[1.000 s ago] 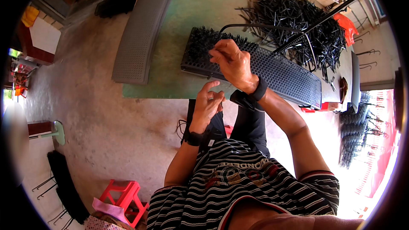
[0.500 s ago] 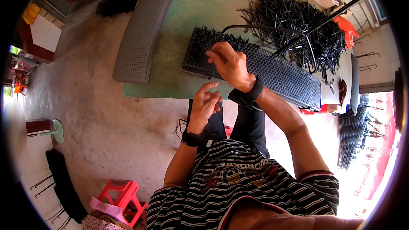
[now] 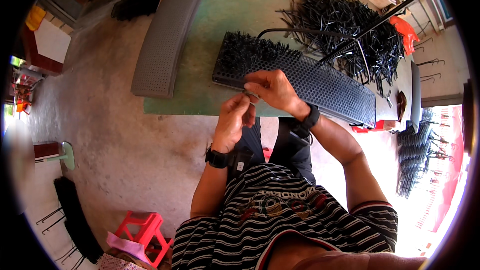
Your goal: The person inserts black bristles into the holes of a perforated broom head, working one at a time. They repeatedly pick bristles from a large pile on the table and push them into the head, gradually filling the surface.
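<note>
My left hand (image 3: 234,122) and my right hand (image 3: 276,90) meet fingertip to fingertip at the near edge of the brush block. Both are pinched closed around something small and thin that I cannot make out between them. Just beyond them lies the long black brush block (image 3: 330,87), its top full of round holes. Black bristle tufts (image 3: 245,50) stand up from its left end. Part of the block's near edge is hidden by my right hand.
A heap of loose black bristle strands (image 3: 345,35) lies behind the block on the green table (image 3: 200,80). A thin black bent rod (image 3: 310,32) arches over the block. Stacked grey perforated boards (image 3: 165,45) lie at left. A red plastic stool (image 3: 142,232) stands on the floor.
My right hand has come down off the bristle tufts toward me. My left hand has closed from loosely curled fingers into a pinch, and the two hands now meet.
</note>
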The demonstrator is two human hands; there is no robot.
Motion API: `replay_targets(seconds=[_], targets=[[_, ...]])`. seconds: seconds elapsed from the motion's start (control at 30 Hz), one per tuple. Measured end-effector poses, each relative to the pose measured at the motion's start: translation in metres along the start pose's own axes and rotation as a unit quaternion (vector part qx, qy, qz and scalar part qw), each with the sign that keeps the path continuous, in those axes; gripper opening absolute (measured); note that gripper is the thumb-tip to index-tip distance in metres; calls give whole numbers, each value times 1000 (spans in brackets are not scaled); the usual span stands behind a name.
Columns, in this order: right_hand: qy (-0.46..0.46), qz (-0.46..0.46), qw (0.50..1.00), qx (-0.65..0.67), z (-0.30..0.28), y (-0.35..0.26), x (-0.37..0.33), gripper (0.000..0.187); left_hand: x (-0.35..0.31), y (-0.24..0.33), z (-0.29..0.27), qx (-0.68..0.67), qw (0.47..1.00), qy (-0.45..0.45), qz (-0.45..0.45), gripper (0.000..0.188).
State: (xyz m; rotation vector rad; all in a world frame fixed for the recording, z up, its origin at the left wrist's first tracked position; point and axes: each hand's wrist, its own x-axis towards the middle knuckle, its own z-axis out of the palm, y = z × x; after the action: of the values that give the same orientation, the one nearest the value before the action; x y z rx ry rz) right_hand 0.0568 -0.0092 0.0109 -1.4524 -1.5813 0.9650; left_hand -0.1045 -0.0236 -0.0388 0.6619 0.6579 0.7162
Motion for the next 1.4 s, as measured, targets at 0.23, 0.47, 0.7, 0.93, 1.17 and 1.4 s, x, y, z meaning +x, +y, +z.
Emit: replay_targets(seconds=[0.23, 0.47, 0.7, 0.93, 1.17, 1.4], targets=[[145, -39, 986, 69, -1, -15, 17, 15, -3, -6, 7, 46, 996, 71, -7, 39], [180, -186, 965, -32, 16, 6, 31, 19, -6, -12, 0, 95, 994, 41, -43, 34], [105, -300, 918, -236, 17, 14, 35, 11, -10, -12, -10, 87, 993, 72, -45, 30], [102, -122, 986, -39, -1, -8, 24, 23, -14, -5, -5, 116, 990, 78, -28, 29], [100, 100, 807, 574, -130, -13, -31, 36, -3, 2, 29, 189, 981, 47, 23, 27], [327, 149, 931, -59, -256, 37, -175, 40, 37, -17, 111, 567, 760, -43, 314, 23]])
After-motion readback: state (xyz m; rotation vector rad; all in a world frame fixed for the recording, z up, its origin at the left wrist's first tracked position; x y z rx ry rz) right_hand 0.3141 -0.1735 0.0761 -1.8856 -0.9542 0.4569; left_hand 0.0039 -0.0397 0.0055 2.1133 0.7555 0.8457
